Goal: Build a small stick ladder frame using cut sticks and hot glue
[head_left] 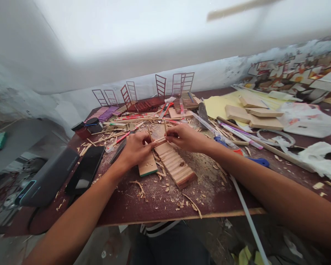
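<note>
A ridged wooden block [176, 162] lies slanted on the table in front of me. At its far end, my left hand [138, 147] is closed in a pinch around a thin wooden stick [149, 134] that stands up between the fingers. My right hand [184, 136] pinches a second upright stick [165, 127]. A short crosspiece [160, 140] runs between the two sticks; whether it is joined to them I cannot tell. Under my left hand lies a flat board with a green edge [148, 165], beside the ridged block.
Shavings and loose sticks litter the dark red table [160, 206]. A black phone [85, 169] and jars [93, 126] sit at left. Small ladder-backed pieces [146, 105] stand at the back. Wooden blocks [253, 112], a plastic bag [310, 119] and pens [241, 136] lie at right.
</note>
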Demonstrator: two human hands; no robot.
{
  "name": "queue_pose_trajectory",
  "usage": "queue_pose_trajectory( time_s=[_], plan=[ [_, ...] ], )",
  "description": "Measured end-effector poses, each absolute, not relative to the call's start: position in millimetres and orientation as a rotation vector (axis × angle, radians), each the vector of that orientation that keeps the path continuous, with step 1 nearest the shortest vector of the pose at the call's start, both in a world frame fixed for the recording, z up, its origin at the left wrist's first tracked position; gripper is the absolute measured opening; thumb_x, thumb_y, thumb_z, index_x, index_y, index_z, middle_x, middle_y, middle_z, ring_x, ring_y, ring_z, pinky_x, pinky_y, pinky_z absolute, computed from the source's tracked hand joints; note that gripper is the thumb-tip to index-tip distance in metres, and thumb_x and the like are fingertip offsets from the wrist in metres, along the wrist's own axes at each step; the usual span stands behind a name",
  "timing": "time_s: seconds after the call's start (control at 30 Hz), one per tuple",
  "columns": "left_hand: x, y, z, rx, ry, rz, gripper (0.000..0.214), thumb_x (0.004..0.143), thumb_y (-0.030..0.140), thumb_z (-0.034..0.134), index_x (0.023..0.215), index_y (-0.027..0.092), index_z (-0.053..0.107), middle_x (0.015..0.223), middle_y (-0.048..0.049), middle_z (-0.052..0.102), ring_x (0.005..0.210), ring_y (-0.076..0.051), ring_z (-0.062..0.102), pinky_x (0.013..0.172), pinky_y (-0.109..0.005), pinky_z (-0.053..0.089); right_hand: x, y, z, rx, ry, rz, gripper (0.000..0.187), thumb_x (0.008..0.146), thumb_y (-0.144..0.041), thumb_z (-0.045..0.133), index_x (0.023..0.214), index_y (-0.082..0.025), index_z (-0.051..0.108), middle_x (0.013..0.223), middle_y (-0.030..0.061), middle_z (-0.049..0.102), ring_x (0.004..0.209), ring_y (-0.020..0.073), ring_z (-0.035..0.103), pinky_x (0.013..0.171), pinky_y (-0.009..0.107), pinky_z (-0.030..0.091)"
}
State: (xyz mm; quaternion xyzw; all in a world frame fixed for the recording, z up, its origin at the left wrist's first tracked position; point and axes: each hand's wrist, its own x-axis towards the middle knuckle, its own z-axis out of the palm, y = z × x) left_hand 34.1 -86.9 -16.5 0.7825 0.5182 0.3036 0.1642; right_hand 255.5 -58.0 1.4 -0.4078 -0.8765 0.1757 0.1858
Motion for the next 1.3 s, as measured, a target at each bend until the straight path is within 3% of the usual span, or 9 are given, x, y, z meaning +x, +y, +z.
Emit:
queue_pose_trajectory(
  time_s=[0.23, 0.4, 0.63, 0.87, 1.03, 1.2, 1.3],
  plan=[
    [30, -82, -19, 2.264, 1.345, 0.990, 0.016, 0.082, 0.028, 0.078, 0.074, 0.017, 0.071, 0.077, -0.0026, 0.073, 0.069, -0.015, 0.062, 0.064, -0.027, 0.044, 256, -58, 0, -1.140, -2.470, 0.497, 0.018, 0.092, -0.014, 0.057, 0.079, -0.011, 0.070, 0.068, 0.0019, 0.060, 0.064, 0.0112, 0.045, 0.064, 0.028, 0.031],
    [34, -72, -13, 2.202, 1.180, 1.208, 0.023, 0.084, 0.037, 0.077, 0.096, 0.017, 0.073, 0.097, -0.0059, 0.077, 0.076, -0.014, 0.066, 0.071, -0.029, 0.051, 256, -58, 0, -1.142, -2.482, 0.502, 0.016, 0.091, -0.012, 0.058, 0.083, -0.011, 0.071, 0.071, 0.0035, 0.064, 0.066, 0.0119, 0.049, 0.066, 0.027, 0.034],
    [54, -58, 10, 2.131, 0.990, 1.288, 0.027, 0.085, 0.030, 0.075, 0.107, 0.015, 0.070, 0.096, -0.0078, 0.077, 0.082, -0.015, 0.072, 0.067, -0.025, 0.054, 259, -59, -1, -1.069, -2.460, 0.454, 0.019, 0.094, -0.014, 0.055, 0.081, -0.012, 0.068, 0.071, 0.0028, 0.062, 0.065, 0.0117, 0.048, 0.066, 0.028, 0.034],
    [61, -55, 17, 2.081, 0.906, 1.368, 0.012, 0.081, 0.019, 0.073, 0.092, 0.017, 0.068, 0.081, -0.0029, 0.076, 0.075, -0.015, 0.073, 0.071, -0.028, 0.058, 259, -58, -5, -1.048, -2.467, 0.452, 0.022, 0.096, -0.019, 0.053, 0.081, -0.012, 0.068, 0.068, 0.0019, 0.061, 0.063, 0.0118, 0.047, 0.065, 0.028, 0.034],
    [61, -56, 16, 2.074, 0.898, 1.389, 0.011, 0.080, 0.021, 0.074, 0.085, 0.018, 0.065, 0.079, -0.0019, 0.074, 0.073, -0.014, 0.072, 0.070, -0.027, 0.059, 266, -69, 16, -1.126, -2.496, 0.290, 0.022, 0.097, -0.024, 0.054, 0.088, -0.014, 0.071, 0.082, 0.0086, 0.070, 0.074, 0.0172, 0.057, 0.072, 0.032, 0.038],
    [59, -54, 16, 2.059, 0.909, 1.414, 0.008, 0.080, 0.022, 0.073, 0.084, 0.018, 0.067, 0.080, -0.0026, 0.074, 0.074, -0.014, 0.071, 0.072, -0.029, 0.060, 334, -113, 52, -1.323, -2.418, 0.147, 0.024, 0.097, -0.035, 0.054, 0.100, -0.021, 0.073, 0.087, 0.0097, 0.070, 0.078, 0.0221, 0.061, 0.075, 0.037, 0.043],
    [57, -52, 13, 2.043, 0.916, 1.407, 0.008, 0.081, 0.024, 0.073, 0.083, 0.019, 0.067, 0.080, -0.0031, 0.073, 0.074, -0.015, 0.070, 0.071, -0.030, 0.059, 400, -143, 43, -1.507, -2.405, 0.129, 0.027, 0.095, -0.043, 0.055, 0.104, -0.024, 0.073, 0.089, 0.0133, 0.069, 0.080, 0.0272, 0.064, 0.078, 0.044, 0.047]
  ],
)
